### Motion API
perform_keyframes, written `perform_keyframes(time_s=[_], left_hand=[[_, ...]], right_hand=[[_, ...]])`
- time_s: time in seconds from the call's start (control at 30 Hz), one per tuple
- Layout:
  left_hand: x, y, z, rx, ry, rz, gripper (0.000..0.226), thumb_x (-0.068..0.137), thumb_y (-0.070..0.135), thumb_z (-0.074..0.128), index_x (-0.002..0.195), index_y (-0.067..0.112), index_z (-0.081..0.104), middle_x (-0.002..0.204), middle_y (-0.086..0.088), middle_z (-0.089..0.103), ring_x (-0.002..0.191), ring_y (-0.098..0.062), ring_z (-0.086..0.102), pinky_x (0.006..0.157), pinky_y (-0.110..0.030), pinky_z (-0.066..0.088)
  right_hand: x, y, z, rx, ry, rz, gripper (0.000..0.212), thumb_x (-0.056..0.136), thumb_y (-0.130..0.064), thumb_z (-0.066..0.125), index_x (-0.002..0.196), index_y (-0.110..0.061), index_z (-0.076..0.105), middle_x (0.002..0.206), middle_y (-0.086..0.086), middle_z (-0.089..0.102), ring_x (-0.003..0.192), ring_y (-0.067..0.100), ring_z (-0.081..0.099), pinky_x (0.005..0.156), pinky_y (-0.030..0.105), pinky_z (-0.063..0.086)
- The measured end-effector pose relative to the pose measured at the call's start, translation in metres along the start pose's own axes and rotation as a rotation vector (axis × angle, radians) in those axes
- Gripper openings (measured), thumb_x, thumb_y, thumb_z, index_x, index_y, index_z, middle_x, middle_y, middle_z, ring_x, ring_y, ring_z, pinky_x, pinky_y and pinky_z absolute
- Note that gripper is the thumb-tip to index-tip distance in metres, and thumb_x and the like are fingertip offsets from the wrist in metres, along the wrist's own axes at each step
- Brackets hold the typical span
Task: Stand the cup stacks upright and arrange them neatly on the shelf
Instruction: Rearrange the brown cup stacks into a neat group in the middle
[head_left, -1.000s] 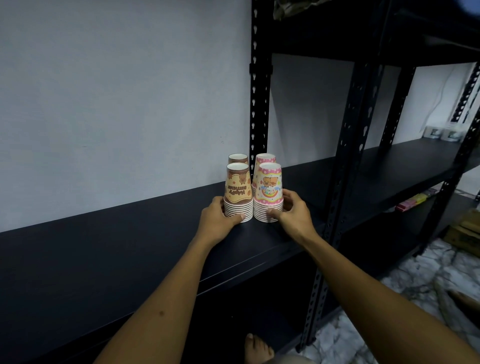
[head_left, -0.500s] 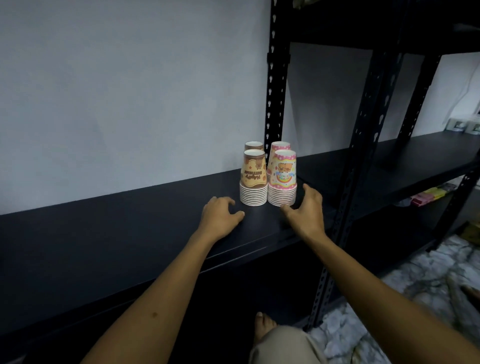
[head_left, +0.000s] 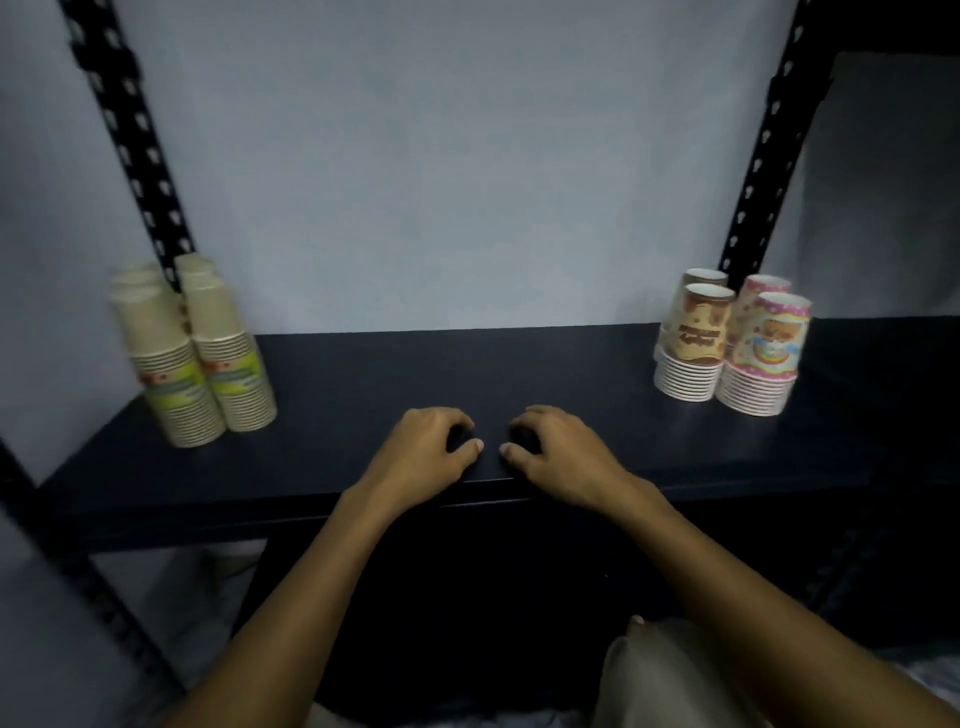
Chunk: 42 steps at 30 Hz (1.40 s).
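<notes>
Head view — both hands (head_left: 434, 452) (head_left: 556, 452) rest on shelf (head_left: 519, 374), fingers curled.

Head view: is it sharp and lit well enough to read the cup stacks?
Head view: dim; green cup stacks at left motion-smeared, print unreadable; brown cup stacks and pink cup stacks soft; shelf posts bow from wide-angle distortion.

Both hands (head_left: 498, 452) (empty) rest on shelf (head_left: 363, 379).

Bare forearms, sleeveless as far as visible; beige, perhaps trousers (head_left: 670, 680), below.
</notes>
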<state>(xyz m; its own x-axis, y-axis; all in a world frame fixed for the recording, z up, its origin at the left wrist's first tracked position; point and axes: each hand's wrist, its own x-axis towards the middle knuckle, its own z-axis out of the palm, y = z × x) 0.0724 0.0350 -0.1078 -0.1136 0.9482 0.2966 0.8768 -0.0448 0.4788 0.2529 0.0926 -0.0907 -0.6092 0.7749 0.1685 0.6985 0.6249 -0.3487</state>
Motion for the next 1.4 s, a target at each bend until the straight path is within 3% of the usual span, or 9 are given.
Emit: perform_keyframes(time_s=[0.17,0.4,0.5,0.63,0.73,0.87,1.03,1.23,1.4], left_hand=[[-0.058,-0.056,-0.052,0.116,0.148,-0.129,0.029,0.089,0.039,0.06,0.109,0.02,0.068,0.108,0.005,0.07,0.1,-0.012,0.063,0.087,-0.035,0.053],[-0.108,-0.12,-0.101,0.215,0.364,-0.419,0.025,0.086,0.032,0.065,0.102,0.014,0.071,0.1,-0.002,0.072,0.093,-0.02,0.066,0.081,-0.035,0.054],[-0.107,-0.136,-0.115,-0.017,0.519,-0.544,0.034,0.082,0.026,0.071,0.112,0.01,0.068,0.107,-0.005,0.071,0.099,-0.019,0.065,0.086,-0.029,0.052],[-0.096,-0.148,-0.125,-0.389,0.641,-0.662,0.069,0.077,0.025,0.078,0.137,0.008,0.048,0.128,-0.007,0.059,0.11,-0.018,0.06,0.095,-0.033,0.05],[-0.087,-0.153,-0.128,-0.498,0.628,-0.636,0.084,0.075,0.022,0.081,0.145,0.011,0.037,0.137,-0.007,0.053,0.118,-0.021,0.057,0.1,-0.042,0.048],[-0.078,-0.152,-0.125,-0.539,0.619,-0.558,0.074,0.073,0.018,0.082,0.137,0.016,0.045,0.128,-0.005,0.062,0.108,-0.015,0.061,0.096,-0.037,0.051],[-0.071,-0.149,-0.12,-0.493,0.66,-0.565,0.061,0.078,0.015,0.078,0.133,0.013,0.05,0.124,-0.004,0.064,0.105,-0.013,0.061,0.095,-0.035,0.051],[-0.057,-0.136,-0.106,-0.479,0.621,-0.531,0.053,0.078,0.012,0.077,0.127,0.014,0.056,0.115,0.0,0.068,0.103,-0.012,0.065,0.09,-0.031,0.053],[-0.023,-0.112,-0.079,-0.55,0.545,-0.461,0.051,0.077,0.01,0.078,0.124,0.01,0.058,0.114,0.0,0.068,0.101,-0.01,0.065,0.085,-0.026,0.053]], right_hand=[[0.035,-0.067,0.033,0.024,-0.075,-0.165,0.045,0.096,-0.04,0.051,0.13,-0.012,0.056,0.14,0.006,0.05,0.129,0.023,0.045,0.103,0.035,0.039],[0.08,-0.151,0.072,0.034,-0.151,-0.305,0.039,0.093,-0.042,0.054,0.112,-0.009,0.06,0.115,0.007,0.059,0.105,0.023,0.056,0.088,0.038,0.049],[0.097,-0.174,0.083,0.089,-0.17,-0.268,0.042,0.089,-0.045,0.059,0.11,-0.009,0.055,0.11,0.007,0.059,0.099,0.024,0.056,0.083,0.039,0.05],[0.114,-0.196,0.088,0.342,-0.153,-0.199,0.07,0.087,-0.039,0.067,0.138,-0.002,0.038,0.138,0.015,0.049,0.124,0.029,0.049,0.094,0.034,0.042],[0.126,-0.202,0.092,0.603,-0.115,-0.142,0.086,0.083,-0.03,0.074,0.149,-0.008,0.025,0.148,0.011,0.042,0.132,0.025,0.044,0.099,0.032,0.039],[0.134,-0.199,0.103,0.754,-0.084,-0.186,0.067,0.08,-0.019,0.076,0.138,-0.014,0.043,0.133,0.003,0.059,0.113,0.013,0.058,0.094,0.026,0.046],[0.134,-0.19,0.106,0.822,-0.053,-0.215,0.048,0.084,-0.013,0.072,0.128,-0.013,0.053,0.118,0.001,0.068,0.101,0.011,0.064,0.094,0.032,0.053],[0.127,-0.162,0.095,0.813,-0.011,-0.206,0.045,0.085,-0.013,0.071,0.127,-0.013,0.054,0.111,-0.004,0.066,0.094,0.006,0.063,0.081,0.017,0.05],[0.121,-0.113,0.073,0.786,0.034,-0.141,0.045,0.085,-0.014,0.071,0.127,-0.013,0.055,0.109,-0.006,0.066,0.095,0.006,0.063,0.08,0.018,0.049]])
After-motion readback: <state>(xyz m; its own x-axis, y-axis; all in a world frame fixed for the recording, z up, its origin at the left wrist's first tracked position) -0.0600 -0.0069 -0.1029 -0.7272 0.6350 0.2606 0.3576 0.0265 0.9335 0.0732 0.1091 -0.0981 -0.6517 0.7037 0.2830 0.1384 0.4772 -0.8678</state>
